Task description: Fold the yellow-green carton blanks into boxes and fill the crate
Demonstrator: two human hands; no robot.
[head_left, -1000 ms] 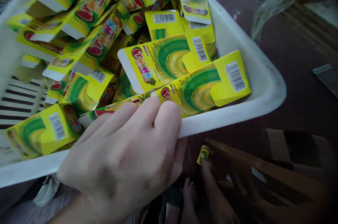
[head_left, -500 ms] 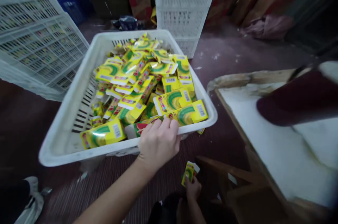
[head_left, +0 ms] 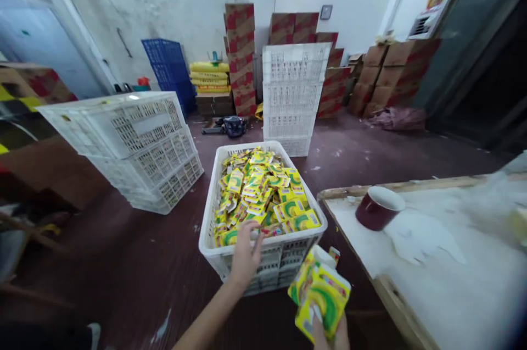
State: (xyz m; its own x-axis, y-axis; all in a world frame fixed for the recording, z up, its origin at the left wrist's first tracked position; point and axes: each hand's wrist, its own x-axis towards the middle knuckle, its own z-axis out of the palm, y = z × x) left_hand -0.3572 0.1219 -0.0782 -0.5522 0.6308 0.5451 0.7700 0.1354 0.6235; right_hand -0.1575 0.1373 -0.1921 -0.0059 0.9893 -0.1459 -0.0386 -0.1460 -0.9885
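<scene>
White crate [head_left: 214, 251], long axis pointed ahead, overlapped by nearer left hand [head_left: 246, 257], contact and grip unclear; yellow cartons [head_left: 327, 296] pinched in right hand [head_left: 320, 335].

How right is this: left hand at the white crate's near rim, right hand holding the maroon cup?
No: the right hand holds yellow boxes; the cup stands on the table, per head view. The left hand is at the crate's near rim.

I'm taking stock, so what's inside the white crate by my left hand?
The crate holds heaped yellow-and-green cartons. The top ones cover whatever lies deeper, and the crate's floor can't be seen.
</scene>
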